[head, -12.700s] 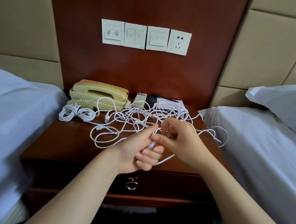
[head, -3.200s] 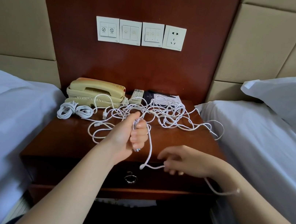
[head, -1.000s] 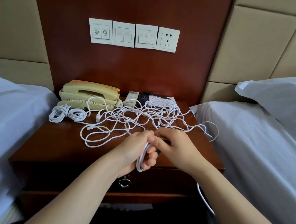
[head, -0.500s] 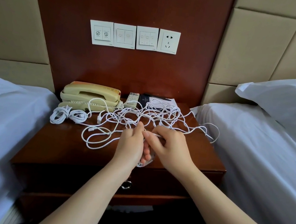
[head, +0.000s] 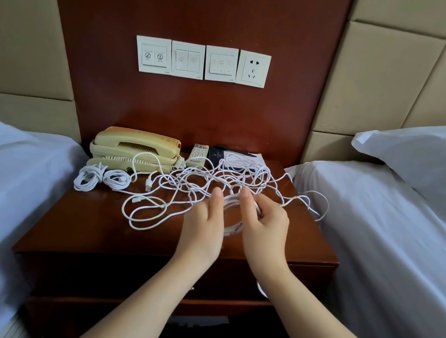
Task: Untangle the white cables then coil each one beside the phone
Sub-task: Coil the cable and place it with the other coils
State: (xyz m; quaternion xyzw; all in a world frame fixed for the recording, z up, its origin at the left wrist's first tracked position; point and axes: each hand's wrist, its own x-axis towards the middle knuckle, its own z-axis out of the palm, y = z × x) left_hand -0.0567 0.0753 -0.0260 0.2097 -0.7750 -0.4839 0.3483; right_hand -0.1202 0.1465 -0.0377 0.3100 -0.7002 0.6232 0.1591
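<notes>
Hovering over the table (head: 86, 223), the left hand (head: 203, 223) carries a half-wound white cable loop (head: 233, 219) on straight fingers, the right hand (head: 266, 227) pinching it with curled fingers, the tangle (head: 215, 176) just beyond, the phone (head: 135, 145) leftward.

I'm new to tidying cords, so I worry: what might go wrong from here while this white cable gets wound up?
First, the half-wound white cable between the left hand and right hand likely runs into the loose white cable tangle; pulling hard may tighten knots. Second, dragged strands might scatter the two finished white coils beside the beige corded phone.
</notes>
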